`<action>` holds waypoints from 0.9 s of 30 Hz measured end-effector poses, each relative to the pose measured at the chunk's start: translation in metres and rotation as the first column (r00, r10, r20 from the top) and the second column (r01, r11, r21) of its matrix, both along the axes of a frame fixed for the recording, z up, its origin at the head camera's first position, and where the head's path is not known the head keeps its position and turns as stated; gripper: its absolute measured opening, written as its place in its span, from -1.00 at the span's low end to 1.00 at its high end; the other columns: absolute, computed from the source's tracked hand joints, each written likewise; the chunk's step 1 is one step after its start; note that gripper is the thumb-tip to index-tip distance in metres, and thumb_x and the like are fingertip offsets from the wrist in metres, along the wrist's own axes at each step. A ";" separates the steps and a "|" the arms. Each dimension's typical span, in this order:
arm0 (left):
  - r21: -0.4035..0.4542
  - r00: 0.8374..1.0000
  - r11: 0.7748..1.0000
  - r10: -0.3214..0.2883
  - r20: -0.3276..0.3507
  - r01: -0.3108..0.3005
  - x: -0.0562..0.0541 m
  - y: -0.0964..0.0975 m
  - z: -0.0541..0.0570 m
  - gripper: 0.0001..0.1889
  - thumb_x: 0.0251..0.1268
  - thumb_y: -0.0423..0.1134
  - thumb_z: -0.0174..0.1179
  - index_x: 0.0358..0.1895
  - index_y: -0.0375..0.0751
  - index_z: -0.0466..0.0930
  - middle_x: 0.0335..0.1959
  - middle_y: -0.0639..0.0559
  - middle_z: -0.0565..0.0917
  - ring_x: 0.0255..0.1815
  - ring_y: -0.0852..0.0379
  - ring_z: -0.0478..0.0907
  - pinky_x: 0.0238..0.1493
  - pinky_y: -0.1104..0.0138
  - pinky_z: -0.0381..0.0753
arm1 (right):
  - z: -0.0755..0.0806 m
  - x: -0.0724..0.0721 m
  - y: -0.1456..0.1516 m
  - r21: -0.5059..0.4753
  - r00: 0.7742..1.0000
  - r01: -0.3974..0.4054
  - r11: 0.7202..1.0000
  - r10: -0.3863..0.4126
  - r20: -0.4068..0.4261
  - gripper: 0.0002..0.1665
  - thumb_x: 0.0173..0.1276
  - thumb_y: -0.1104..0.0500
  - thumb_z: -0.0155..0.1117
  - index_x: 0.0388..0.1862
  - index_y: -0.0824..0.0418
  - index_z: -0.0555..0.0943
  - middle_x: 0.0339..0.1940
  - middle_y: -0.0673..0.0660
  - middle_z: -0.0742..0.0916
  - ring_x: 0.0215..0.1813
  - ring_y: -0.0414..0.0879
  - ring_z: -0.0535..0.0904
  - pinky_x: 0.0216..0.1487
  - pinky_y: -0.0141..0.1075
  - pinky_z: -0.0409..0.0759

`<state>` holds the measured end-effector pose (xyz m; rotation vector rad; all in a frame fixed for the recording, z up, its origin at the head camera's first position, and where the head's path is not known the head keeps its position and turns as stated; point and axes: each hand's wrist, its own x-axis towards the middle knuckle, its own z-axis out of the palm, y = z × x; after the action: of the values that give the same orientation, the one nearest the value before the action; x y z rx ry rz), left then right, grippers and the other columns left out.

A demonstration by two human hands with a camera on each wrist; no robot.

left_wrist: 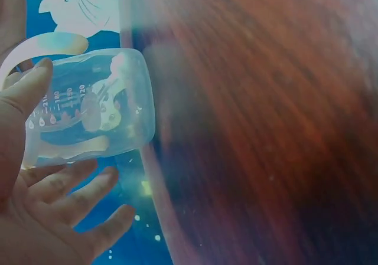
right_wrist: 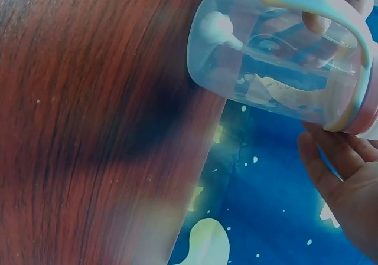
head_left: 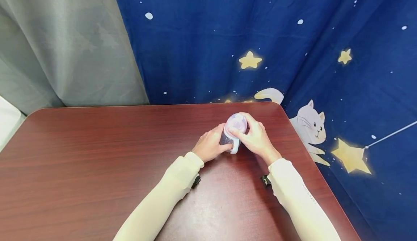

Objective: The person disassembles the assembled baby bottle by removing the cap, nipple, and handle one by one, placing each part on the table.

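A clear sippy cup (head_left: 229, 139) with a pinkish-purple lid (head_left: 236, 121) and pale handles stands at the far right part of the table. My left hand (head_left: 211, 144) holds its body from the left, thumb on the near side by a handle (left_wrist: 50, 43). From the right, my right hand (head_left: 255, 136) grips the lid between thumb and fingers. Measuring marks show on the cup (left_wrist: 133, 114) in the left wrist view. Inside the cup (right_wrist: 277, 94), the right wrist view shows a straw with a white weighted ball (right_wrist: 216, 28). The lid's top is hidden in both wrist views.
The brown wooden table (head_left: 97, 168) has its back edge just beyond the cup and its right edge beside my right forearm. Behind it hangs a blue curtain (head_left: 202, 45) with stars and a cat, and a grey curtain (head_left: 75, 52) at left.
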<state>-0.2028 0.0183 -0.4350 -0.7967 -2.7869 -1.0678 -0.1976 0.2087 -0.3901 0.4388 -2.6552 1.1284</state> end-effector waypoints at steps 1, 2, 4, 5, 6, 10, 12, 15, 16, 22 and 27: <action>0.007 1.000 1.000 0.000 0.010 0.000 0.000 0.000 -0.001 -0.26 0.16 0.04 0.36 0.39 -0.11 0.32 0.04 0.02 0.63 -0.10 0.07 0.60 -0.08 0.14 0.59 | 0.000 0.000 -0.001 0.002 1.000 0.001 1.000 -0.001 -0.002 -0.34 0.19 -0.17 0.48 0.22 0.00 0.52 -0.08 0.07 0.73 -0.06 -0.04 0.61 0.02 -0.06 0.54; 0.013 1.000 1.000 -0.001 0.023 0.001 0.001 0.000 -0.001 -0.25 0.18 0.03 0.35 0.40 -0.11 0.29 0.07 0.01 0.62 -0.07 0.06 0.59 -0.05 0.13 0.59 | 0.000 0.000 -0.001 0.005 1.000 0.001 1.000 -0.001 -0.005 -0.34 0.19 -0.18 0.47 0.22 -0.01 0.52 -0.08 0.07 0.73 -0.07 -0.05 0.61 0.02 -0.06 0.54; 0.031 0.999 0.999 -0.011 0.048 0.009 0.002 -0.001 -0.003 -0.24 0.21 0.01 0.34 0.43 -0.13 0.25 0.09 -0.01 0.61 -0.04 0.04 0.60 -0.02 0.11 0.58 | 0.000 0.001 -0.003 0.009 1.000 -0.002 1.000 0.002 -0.008 -0.35 0.20 -0.19 0.46 0.21 0.00 0.52 -0.10 0.06 0.73 -0.07 -0.06 0.62 0.01 -0.07 0.53; 0.040 0.998 0.999 -0.016 0.059 0.014 0.002 -0.002 -0.003 -0.24 0.22 0.00 0.33 0.43 -0.13 0.22 0.09 -0.02 0.60 -0.03 0.03 0.60 -0.01 0.10 0.58 | 0.000 0.001 -0.003 0.010 1.000 -0.006 1.000 0.006 -0.009 -0.35 0.20 -0.18 0.45 0.21 0.01 0.52 -0.10 0.07 0.74 -0.07 -0.05 0.62 0.01 -0.07 0.53; 0.047 0.997 0.999 -0.022 0.071 0.019 0.003 -0.003 -0.003 -0.23 0.23 0.00 0.32 0.44 -0.14 0.20 0.09 -0.03 0.60 -0.03 0.03 0.60 -0.01 0.10 0.58 | 0.001 0.002 -0.004 0.007 1.000 -0.010 1.000 0.010 -0.008 -0.36 0.21 -0.17 0.46 0.21 0.01 0.53 -0.10 0.07 0.74 -0.07 -0.06 0.62 0.02 -0.08 0.54; 0.087 0.996 0.996 -0.036 0.083 0.028 0.004 -0.011 -0.003 -0.21 0.24 -0.01 0.32 0.44 -0.18 0.15 0.05 -0.05 0.60 -0.09 0.05 0.59 -0.06 0.15 0.57 | 0.003 0.003 -0.008 -0.024 0.999 -0.042 0.999 0.042 -0.012 -0.37 0.23 -0.06 0.46 0.23 0.09 0.51 -0.10 0.10 0.74 -0.08 -0.05 0.62 0.00 -0.07 0.55; 0.120 0.996 0.992 -0.045 0.075 0.036 0.004 -0.017 -0.001 -0.19 0.22 -0.01 0.34 0.43 -0.20 0.15 0.05 -0.06 0.59 -0.09 0.05 0.58 -0.05 0.16 0.56 | 0.005 0.004 -0.010 -0.054 0.998 -0.064 0.996 0.063 -0.021 -0.38 0.24 0.00 0.47 0.23 0.12 0.51 -0.10 0.12 0.74 -0.09 -0.05 0.62 -0.01 -0.07 0.56; 0.182 0.997 0.982 -0.064 0.040 0.056 0.005 -0.026 0.002 -0.18 0.17 -0.03 0.40 0.41 -0.24 0.19 0.10 -0.08 0.58 -0.02 0.01 0.57 0.02 0.15 0.54 | 0.008 0.005 -0.014 -0.098 0.995 -0.099 0.990 0.095 -0.039 -0.40 0.24 0.08 0.46 0.23 0.17 0.51 -0.09 0.14 0.74 -0.10 -0.05 0.63 -0.02 -0.10 0.57; 0.199 0.997 0.978 -0.068 0.025 0.062 0.005 -0.029 0.003 -0.18 0.15 -0.04 0.42 0.40 -0.24 0.21 0.12 -0.08 0.57 0.01 -0.01 0.57 0.05 0.15 0.53 | 0.009 0.005 -0.015 -0.108 0.994 -0.104 0.989 0.100 -0.043 -0.41 0.24 0.08 0.46 0.22 0.17 0.51 -0.09 0.14 0.74 -0.09 -0.05 0.63 -0.01 -0.12 0.57; 0.212 0.994 0.975 -0.052 -0.095 0.072 0.008 -0.048 0.012 -0.13 -0.03 0.01 0.53 0.39 -0.16 0.38 0.08 -0.02 0.60 -0.01 0.07 0.54 0.01 0.20 0.55 | 0.013 0.007 -0.022 -0.153 0.991 -0.133 0.979 0.128 -0.036 -0.50 0.28 0.10 0.40 0.18 0.17 0.55 -0.05 0.11 0.73 -0.03 -0.06 0.62 0.07 -0.15 0.55; 0.159 0.982 0.985 -0.032 -0.188 0.062 0.011 -0.061 0.022 -0.13 -0.16 0.05 0.58 0.35 -0.12 0.50 -0.09 0.02 0.64 -0.17 0.13 0.53 -0.14 0.25 0.56 | 0.017 0.010 -0.026 -0.157 0.984 -0.176 0.972 0.171 -0.040 -0.50 0.27 0.11 0.40 0.18 0.17 0.56 0.00 0.10 0.72 0.04 -0.06 0.60 0.16 -0.11 0.52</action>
<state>-0.1921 -0.0432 -0.4131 -0.8957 -2.5028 -1.1484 -0.1880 0.1823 -0.3732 0.6604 -2.5181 1.3647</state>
